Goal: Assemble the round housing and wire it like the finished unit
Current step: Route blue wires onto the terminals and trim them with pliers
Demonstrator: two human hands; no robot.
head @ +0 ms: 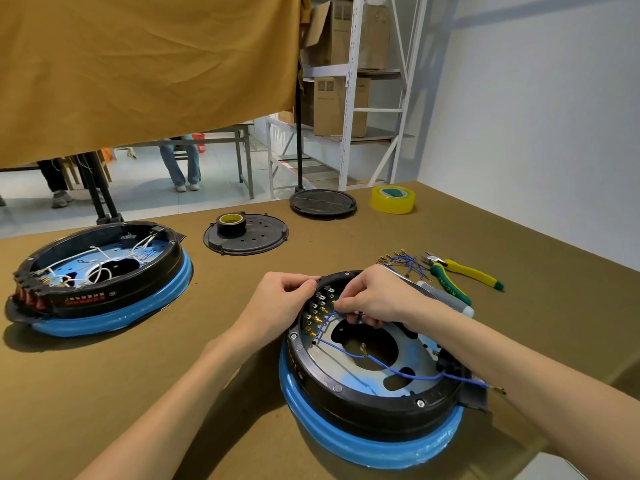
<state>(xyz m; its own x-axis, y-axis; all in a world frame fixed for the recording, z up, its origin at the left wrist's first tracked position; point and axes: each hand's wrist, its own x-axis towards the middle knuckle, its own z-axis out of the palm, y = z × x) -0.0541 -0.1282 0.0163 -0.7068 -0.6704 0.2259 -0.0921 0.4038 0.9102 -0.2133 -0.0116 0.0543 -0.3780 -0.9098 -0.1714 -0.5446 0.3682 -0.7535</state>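
The round black housing (374, 403) with a blue rim sits in front of me, open side up. Several blue wires (391, 368) run across its blue metal plate to the brass terminals (317, 318) on its left inner wall. My left hand (277, 303) grips the housing's upper left rim. My right hand (374, 299) reaches inside and pinches a blue wire near the terminals. The finished unit (100, 278), wired in white, stands at the left of the table.
Spare blue wires (405, 263), green-yellow pliers (464, 271) and a grey-handled tool (446, 299) lie right of the housing. A black cover plate (263, 240) bearing a tape roll (231, 223), a second black disc (322, 202) and yellow tape (393, 199) sit farther back. People stand beyond the table.
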